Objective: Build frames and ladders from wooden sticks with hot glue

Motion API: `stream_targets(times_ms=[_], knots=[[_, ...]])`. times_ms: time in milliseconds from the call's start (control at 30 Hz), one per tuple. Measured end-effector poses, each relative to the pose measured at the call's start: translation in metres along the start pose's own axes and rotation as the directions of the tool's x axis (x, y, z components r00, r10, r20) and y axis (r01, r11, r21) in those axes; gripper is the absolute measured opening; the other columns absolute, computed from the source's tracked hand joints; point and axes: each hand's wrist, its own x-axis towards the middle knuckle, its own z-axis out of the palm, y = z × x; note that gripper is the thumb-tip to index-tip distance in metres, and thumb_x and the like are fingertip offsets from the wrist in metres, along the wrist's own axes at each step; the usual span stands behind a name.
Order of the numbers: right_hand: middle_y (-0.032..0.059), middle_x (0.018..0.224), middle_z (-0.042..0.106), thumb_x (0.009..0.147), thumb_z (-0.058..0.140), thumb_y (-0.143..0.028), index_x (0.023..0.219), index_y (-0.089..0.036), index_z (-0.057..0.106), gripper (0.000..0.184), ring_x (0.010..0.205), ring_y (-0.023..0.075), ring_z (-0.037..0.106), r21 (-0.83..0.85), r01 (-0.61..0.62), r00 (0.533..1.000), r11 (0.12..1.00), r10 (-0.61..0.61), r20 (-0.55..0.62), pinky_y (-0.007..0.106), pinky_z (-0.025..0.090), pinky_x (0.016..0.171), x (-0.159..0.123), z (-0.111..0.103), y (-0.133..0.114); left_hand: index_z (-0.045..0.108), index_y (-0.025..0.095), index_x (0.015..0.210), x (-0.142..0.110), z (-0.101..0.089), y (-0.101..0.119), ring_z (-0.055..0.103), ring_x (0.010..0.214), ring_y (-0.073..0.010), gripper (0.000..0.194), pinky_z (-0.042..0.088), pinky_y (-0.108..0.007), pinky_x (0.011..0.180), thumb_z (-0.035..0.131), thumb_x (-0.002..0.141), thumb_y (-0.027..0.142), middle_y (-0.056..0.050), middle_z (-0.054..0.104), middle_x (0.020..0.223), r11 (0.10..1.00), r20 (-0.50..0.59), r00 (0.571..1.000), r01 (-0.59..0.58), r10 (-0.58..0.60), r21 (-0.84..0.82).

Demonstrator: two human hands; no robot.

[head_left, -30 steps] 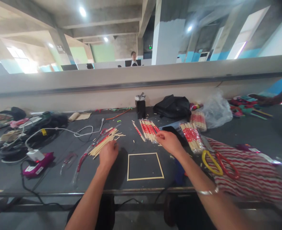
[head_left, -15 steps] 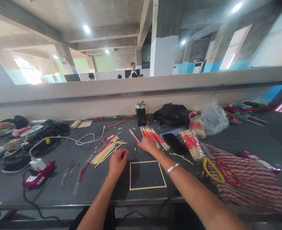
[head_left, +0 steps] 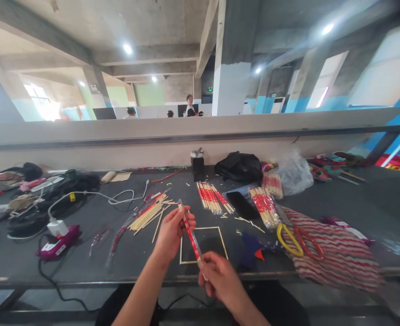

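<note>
A pair of wrapped chopsticks [head_left: 192, 237] in a red and clear sleeve slants between my two hands. My left hand [head_left: 173, 228] is closed round its upper end, and my right hand [head_left: 218, 276] pinches the lower end. Beneath them on the dark table lies a rectangular frame of thin sticks [head_left: 223, 242], partly covered by the hands and the chopsticks. Left of my left hand is a loose heap of bare chopsticks [head_left: 147, 216], with one stick [head_left: 158, 225] lying apart. Beyond the frame sits a row of wrapped chopsticks [head_left: 209, 198].
Right of the row are a phone [head_left: 243, 204], a bundle of wrapped chopsticks [head_left: 264, 207], yellow-and-red-handled scissors [head_left: 290, 240] and a striped cloth [head_left: 335, 253]. A black cup [head_left: 197, 168] and black bag [head_left: 238, 165] stand behind. At left are a purple power strip [head_left: 58, 246] and white cable [head_left: 94, 194].
My right hand has taken a wrapped pair of chopsticks from beside the row and drawn it back toward me. My left hand now grips its other end. One bare stick lies newly apart from the heap.
</note>
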Motion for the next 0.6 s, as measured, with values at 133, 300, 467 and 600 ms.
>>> stream_targets(times_ms=[133, 300, 467, 600], knots=[[-0.0031, 0.055, 0.054, 0.071, 0.055, -0.069, 0.084, -0.015, 0.059, 0.056, 0.035, 0.0042, 0.038, 0.056, 0.031, 0.998, 0.998, -0.028, -0.052, 0.017, 0.024, 0.035, -0.017, 0.010, 0.029, 0.060, 0.011, 0.092, -0.026, 0.018, -0.008, 0.063, 0.057, -0.0139, 0.036, 0.052, -0.026, 0.056, 0.068, 0.073, 0.040, -0.005, 0.067, 0.071, 0.998, -0.016, 1.000, 0.016, -0.015, 0.066], [-0.0041, 0.054, 0.047, 0.072, 0.057, -0.066, 0.080, -0.016, 0.060, 0.050, 0.040, 0.0054, 0.036, 0.116, 0.084, 0.985, 0.990, -0.065, -0.159, 0.017, 0.024, 0.037, -0.036, 0.017, 0.034, 0.056, 0.014, 0.085, -0.058, 0.033, -0.030, 0.061, 0.052, -0.0117, 0.036, 0.049, -0.022, 0.052, 0.064, 0.074, 0.046, -0.002, 0.064, 0.066, 0.993, -0.064, 0.998, 0.036, -0.030, 0.109], [-0.0027, 0.054, 0.048, 0.068, 0.061, -0.067, 0.080, -0.017, 0.063, 0.051, 0.040, 0.0072, 0.034, 0.118, 0.118, 0.972, 0.986, -0.091, -0.214, 0.020, 0.024, 0.036, -0.042, 0.020, 0.028, 0.054, 0.016, 0.085, -0.089, 0.039, -0.052, 0.056, 0.046, -0.0088, 0.039, 0.042, -0.017, 0.043, 0.062, 0.074, 0.052, 0.001, 0.060, 0.064, 0.986, -0.123, 0.989, 0.101, -0.085, 0.130], [-0.0015, 0.056, 0.051, 0.067, 0.060, -0.069, 0.086, -0.019, 0.067, 0.054, 0.045, 0.0103, 0.041, 0.107, 0.138, 0.976, 0.985, -0.117, -0.184, 0.022, 0.034, 0.042, -0.044, 0.024, 0.030, 0.055, 0.016, 0.083, -0.103, 0.033, -0.063, 0.036, 0.034, -0.0020, 0.042, 0.024, -0.015, 0.032, 0.058, 0.075, 0.057, 0.002, 0.060, 0.065, 0.967, -0.150, 0.982, 0.148, -0.118, 0.209]])
